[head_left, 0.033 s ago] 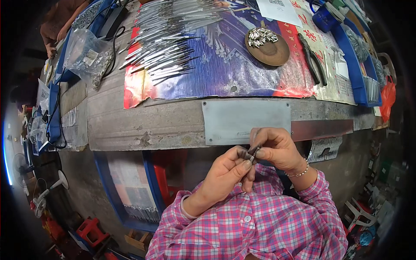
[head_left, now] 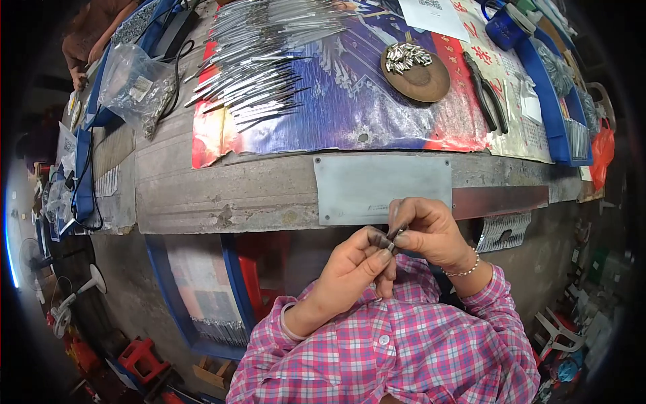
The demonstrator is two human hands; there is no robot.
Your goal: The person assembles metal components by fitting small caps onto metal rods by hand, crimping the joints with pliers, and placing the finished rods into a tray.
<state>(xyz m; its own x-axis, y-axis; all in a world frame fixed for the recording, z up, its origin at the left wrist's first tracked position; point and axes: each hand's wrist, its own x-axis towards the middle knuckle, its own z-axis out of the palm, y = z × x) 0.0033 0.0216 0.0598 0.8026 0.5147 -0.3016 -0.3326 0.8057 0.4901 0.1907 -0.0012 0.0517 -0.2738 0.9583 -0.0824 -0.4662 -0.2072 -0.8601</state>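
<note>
In front of my chest, just off the bench edge, both hands meet fingertip to fingertip. My left hand [head_left: 356, 262] is closed, pinching a small silvery metal piece [head_left: 391, 247] between thumb and fingers. Against the same spot, my right hand [head_left: 431, 236] is closed in a pinch too; its fingertips hide whatever it grips. A pile of thin metal rods [head_left: 262, 74] covers the printed sheet at the far left of the bench. Small silvery metal sleeves fill one side of a round brown dish [head_left: 424, 91] farther back.
Black-handled pliers [head_left: 488, 94] lie right of the dish. A blue bin [head_left: 558, 135] and a blue mug [head_left: 505, 30] stand at the far right. A pale plate [head_left: 383, 185] is fixed along the bench edge. Below left sits a blue tray [head_left: 232, 269] with rods. Another person [head_left: 94, 40] is at far left.
</note>
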